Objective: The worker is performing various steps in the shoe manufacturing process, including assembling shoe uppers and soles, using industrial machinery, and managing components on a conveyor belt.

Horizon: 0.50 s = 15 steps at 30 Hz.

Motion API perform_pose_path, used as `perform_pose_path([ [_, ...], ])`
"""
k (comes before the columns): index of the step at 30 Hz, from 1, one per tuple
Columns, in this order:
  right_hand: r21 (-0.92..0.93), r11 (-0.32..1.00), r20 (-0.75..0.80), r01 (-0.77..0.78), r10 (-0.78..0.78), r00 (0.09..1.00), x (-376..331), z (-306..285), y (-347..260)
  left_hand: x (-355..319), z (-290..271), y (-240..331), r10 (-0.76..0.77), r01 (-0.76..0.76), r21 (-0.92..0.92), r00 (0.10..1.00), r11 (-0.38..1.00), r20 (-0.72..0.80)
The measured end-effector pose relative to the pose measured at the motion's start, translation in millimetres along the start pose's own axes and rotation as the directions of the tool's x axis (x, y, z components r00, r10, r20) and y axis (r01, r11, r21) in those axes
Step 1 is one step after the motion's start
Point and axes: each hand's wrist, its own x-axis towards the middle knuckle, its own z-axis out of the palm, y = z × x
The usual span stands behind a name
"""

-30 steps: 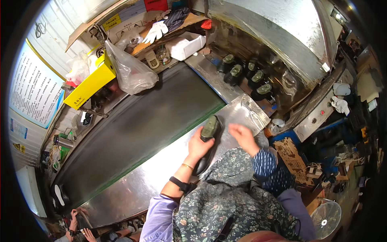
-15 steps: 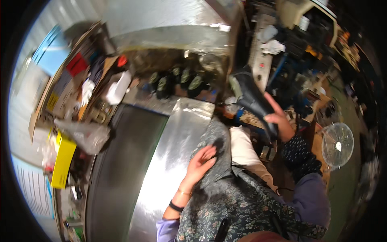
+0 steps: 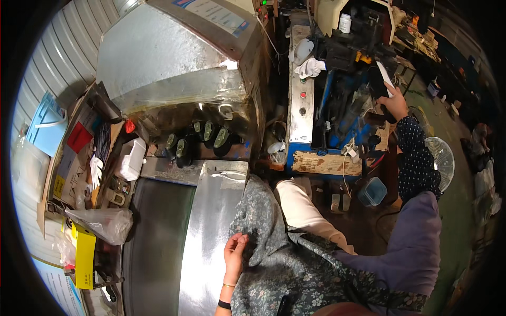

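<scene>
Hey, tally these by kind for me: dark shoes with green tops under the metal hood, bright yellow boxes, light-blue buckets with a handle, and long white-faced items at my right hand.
Dark green-topped shoes under the metal hood: 5
Yellow box: 1
Light-blue bucket: 1
Long white-faced item at the right hand: 1
Total: 8

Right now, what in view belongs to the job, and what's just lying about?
Likely the job: white-faced dark item at the right hand; black green-topped shoes; dark belt.

Probably lying about: white gloves; clear plastic bag; yellow box; blue bucket.
</scene>
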Motion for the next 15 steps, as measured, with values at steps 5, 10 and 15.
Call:
perform_pose_path([
  [5,0.052,0.999,0.303,0.000,-0.016,0.953,12,-20,6,7,10,-9,-0.046,0.041,0.108,0.998,0.993,0.043],
  [10,0.172,0.985,0.165,0.009,-0.037,0.986,-10,-4,18,14,16,-19,-0.076,0.066,0.097,0.993,0.993,0.096],
  [15,0.115,0.991,0.006,0.064,-0.065,0.998,-30,4,22,15,20,-24,-0.096,0.081,0.173,0.992,0.982,0.080],
])
